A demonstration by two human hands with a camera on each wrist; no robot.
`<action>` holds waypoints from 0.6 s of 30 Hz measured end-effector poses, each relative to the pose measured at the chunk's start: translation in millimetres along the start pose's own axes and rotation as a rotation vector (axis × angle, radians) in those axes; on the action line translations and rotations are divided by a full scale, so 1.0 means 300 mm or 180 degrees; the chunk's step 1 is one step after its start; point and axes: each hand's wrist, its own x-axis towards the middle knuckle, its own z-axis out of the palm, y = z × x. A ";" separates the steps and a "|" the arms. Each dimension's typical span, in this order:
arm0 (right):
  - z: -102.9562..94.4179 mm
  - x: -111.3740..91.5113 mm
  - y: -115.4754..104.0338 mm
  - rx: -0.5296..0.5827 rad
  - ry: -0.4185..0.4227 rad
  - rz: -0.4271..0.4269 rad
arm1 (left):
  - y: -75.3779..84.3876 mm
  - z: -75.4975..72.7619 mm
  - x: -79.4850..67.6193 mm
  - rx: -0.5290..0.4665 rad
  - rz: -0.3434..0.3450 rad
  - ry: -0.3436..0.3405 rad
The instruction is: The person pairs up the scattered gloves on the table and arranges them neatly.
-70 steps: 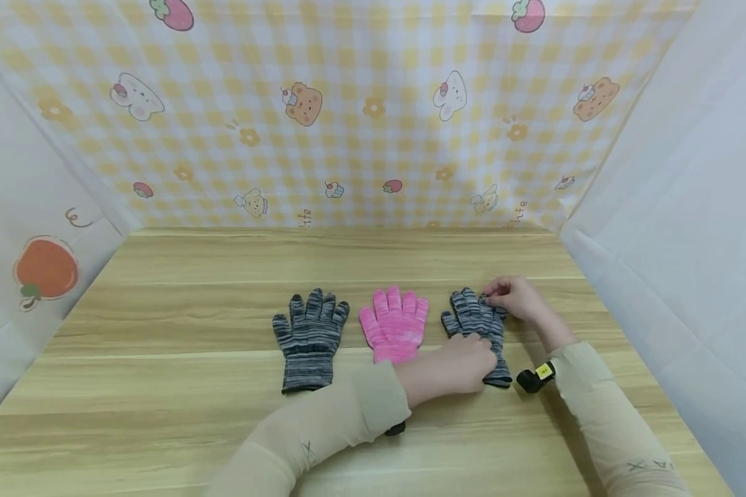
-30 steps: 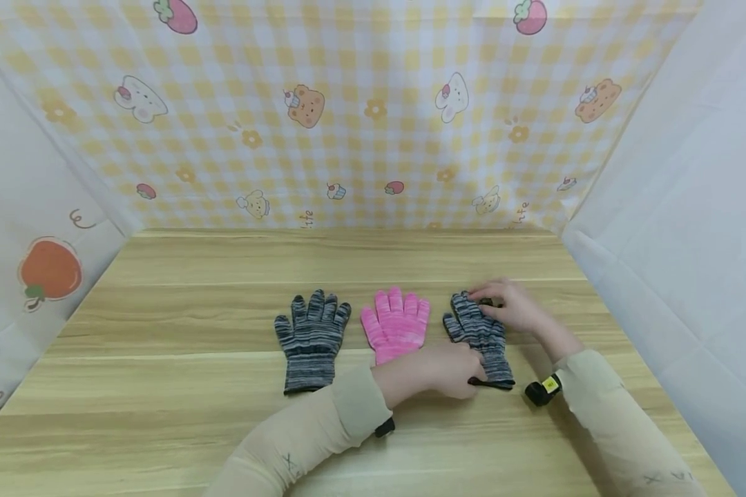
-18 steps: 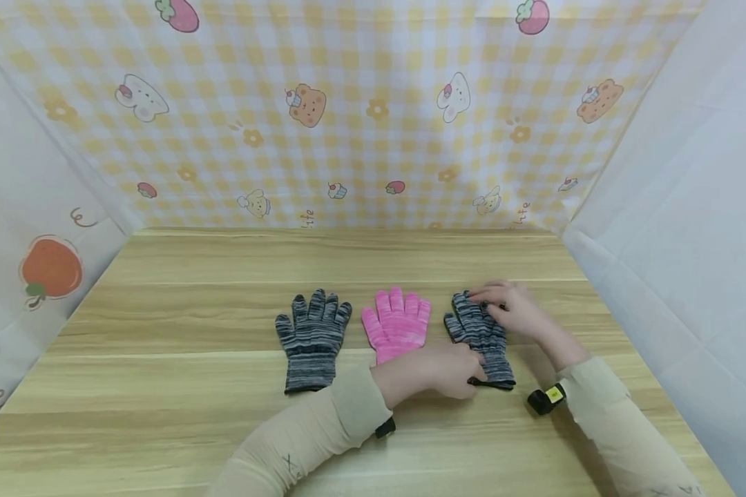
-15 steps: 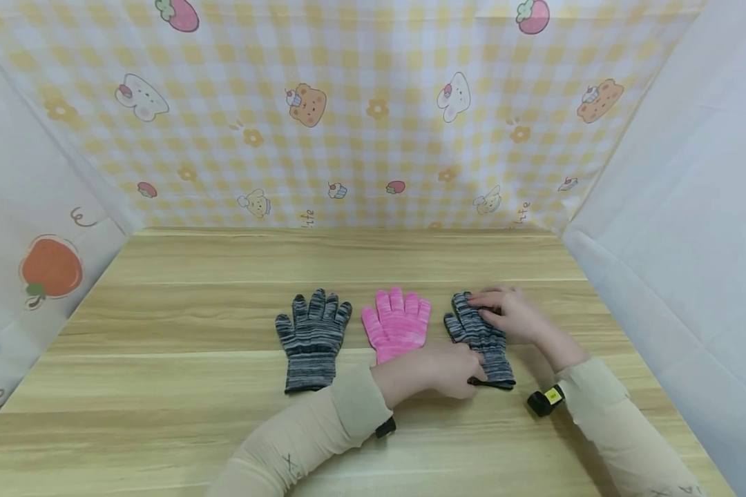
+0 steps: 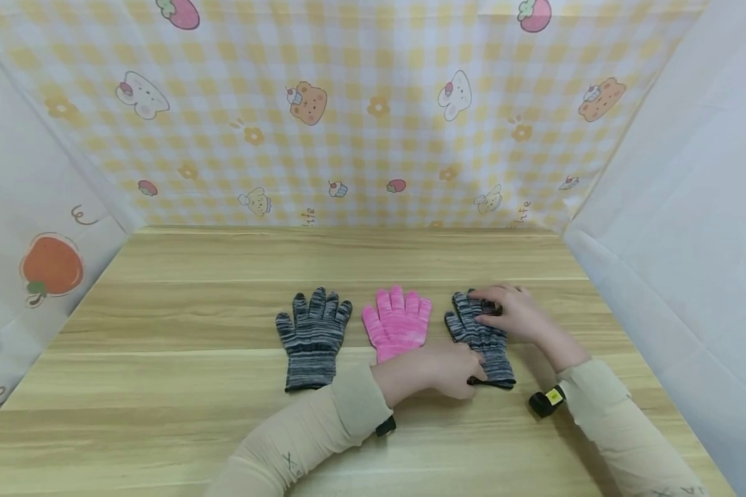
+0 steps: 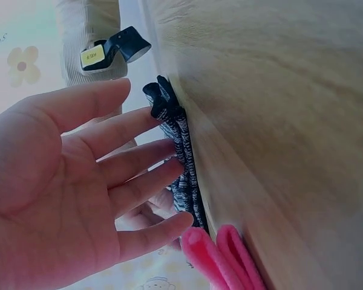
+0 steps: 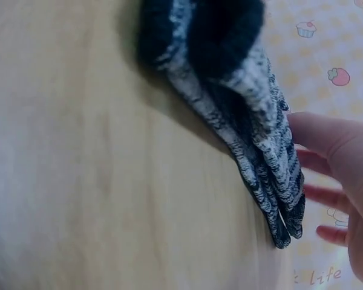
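Three knitted gloves lie flat in a row, fingers pointing away. Both hands are at the rightmost one, a black-and-grey glove (image 5: pixel 490 345). My left hand (image 5: pixel 450 371) touches its cuff with fingertips; in the left wrist view that hand (image 6: pixel 66 175) has straight, spread fingers, and the glove (image 6: pixel 183 151) shows edge-on. My right hand (image 5: pixel 517 316) rests over the glove's finger end, hiding part of it. In the right wrist view, the thumb and fingers of this hand (image 7: pixel 351 169) reach the glove (image 7: pixel 260 121) from the side, its cuff gaping toward the camera.
Left of it lie a pink glove (image 5: pixel 398 328), its cuff hidden by my left forearm, and another black-and-grey glove (image 5: pixel 313 338). The wooden tabletop (image 5: pixel 161 386) ends at a checked cloth (image 5: pixel 360 138) behind, with white cloth on both sides.
My left hand has drawn back from the glove's palm to its cuff. My right hand, which pinched one glove finger earlier, now lies spread over the fingers. The other gloves have stayed put.
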 end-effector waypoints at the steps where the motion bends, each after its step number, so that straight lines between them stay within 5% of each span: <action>1: 0.001 0.001 0.000 0.0022 0.0044 -0.0038 | -0.001 -0.001 0.000 0.0001 0.0005 0.0000; 6: 0.006 0.006 -0.003 0.0098 0.0127 -0.0253 | -0.001 -0.001 -0.001 0.0037 0.0015 0.0016; 18: 0.029 0.011 -0.001 0.0088 -0.0322 -0.0373 | 0.005 -0.006 -0.009 0.0059 -0.0031 -0.0034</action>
